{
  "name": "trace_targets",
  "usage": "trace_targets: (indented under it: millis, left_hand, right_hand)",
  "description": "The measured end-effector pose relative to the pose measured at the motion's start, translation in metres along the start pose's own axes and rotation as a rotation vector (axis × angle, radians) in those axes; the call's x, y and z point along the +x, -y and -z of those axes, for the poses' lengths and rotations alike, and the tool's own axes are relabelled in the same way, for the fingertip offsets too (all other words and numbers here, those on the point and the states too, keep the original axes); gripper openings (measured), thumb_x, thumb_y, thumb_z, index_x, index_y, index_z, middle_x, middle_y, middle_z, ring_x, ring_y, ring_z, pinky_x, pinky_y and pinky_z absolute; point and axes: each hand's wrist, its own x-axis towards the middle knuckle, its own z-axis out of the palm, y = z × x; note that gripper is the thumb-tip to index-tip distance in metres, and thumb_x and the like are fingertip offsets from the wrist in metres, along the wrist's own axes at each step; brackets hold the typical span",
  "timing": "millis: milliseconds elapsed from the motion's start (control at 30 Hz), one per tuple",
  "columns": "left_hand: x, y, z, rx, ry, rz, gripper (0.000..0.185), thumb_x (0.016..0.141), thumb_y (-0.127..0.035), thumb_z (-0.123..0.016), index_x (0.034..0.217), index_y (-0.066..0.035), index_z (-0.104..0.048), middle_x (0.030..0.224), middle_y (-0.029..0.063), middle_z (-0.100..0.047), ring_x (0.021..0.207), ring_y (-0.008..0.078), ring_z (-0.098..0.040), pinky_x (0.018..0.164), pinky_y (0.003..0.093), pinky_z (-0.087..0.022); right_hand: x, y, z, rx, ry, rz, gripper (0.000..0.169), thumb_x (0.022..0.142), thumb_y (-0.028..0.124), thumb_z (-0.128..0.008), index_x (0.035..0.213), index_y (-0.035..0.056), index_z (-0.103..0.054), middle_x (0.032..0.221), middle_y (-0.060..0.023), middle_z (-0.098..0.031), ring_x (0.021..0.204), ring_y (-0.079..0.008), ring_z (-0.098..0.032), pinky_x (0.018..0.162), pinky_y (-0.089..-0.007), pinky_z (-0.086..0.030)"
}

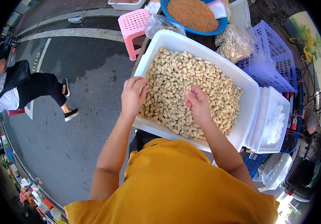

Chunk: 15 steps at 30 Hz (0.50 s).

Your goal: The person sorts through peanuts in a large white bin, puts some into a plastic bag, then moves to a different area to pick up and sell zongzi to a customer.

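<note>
Before me a large white plastic tub point(250, 107) holds a broad heap of unshelled peanuts point(171, 75). Over the heap, my right hand point(199, 103) has its fingers curled in. Its thumb and index finger pinch what looks like a single peanut point(188, 88). My left hand point(134, 96) lies over the tub's left rim, palm down, fingers bent towards the peanuts. A small gap shows between its thumb and forefinger. Whatever is beneath those fingers is hidden.
Behind the tub are a blue basin point(164, 8) of brown grains, a pink stool point(134, 22) and bagged peanuts point(234, 46). Rightward stand a purple crate point(275, 47) and stacked white trays point(285, 117). A person point(42, 85) walks on the road at left.
</note>
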Motion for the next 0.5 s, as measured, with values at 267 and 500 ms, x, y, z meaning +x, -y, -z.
trace_targets:
  millis: [267, 500]
  left_hand:
    - [0.025, 0.036, -0.113, 0.209, 0.099, 0.009, 0.018, 0.083, -0.013, -0.063, 0.098, -0.007, -0.057, 0.104, 0.0118, -0.056, 0.087, 0.0302, -0.063, 0.07, 0.04, -0.053]
    - [0.044, 0.037, -0.111, 0.315, 0.265, 0.0, 0.03, 0.078, -0.019, -0.069, 0.1, -0.008, -0.052, 0.11, 0.01, -0.052, 0.088, 0.0258, -0.064, 0.067, 0.036, -0.056]
  right_hand:
    - [0.114, 0.1, -0.046, -0.077, 0.091, 0.126, 0.022, 0.09, 0.02, -0.063, 0.101, 0.0021, -0.059, 0.08, -0.0008, -0.06, 0.056, -0.0035, -0.039, 0.049, -0.0165, -0.033]
    - [0.132, 0.103, -0.047, -0.133, 0.068, 0.133, 0.029, 0.09, 0.02, -0.062, 0.112, 0.0014, -0.059, 0.089, -0.002, -0.061, 0.059, -0.0046, -0.041, 0.055, -0.0194, -0.037]
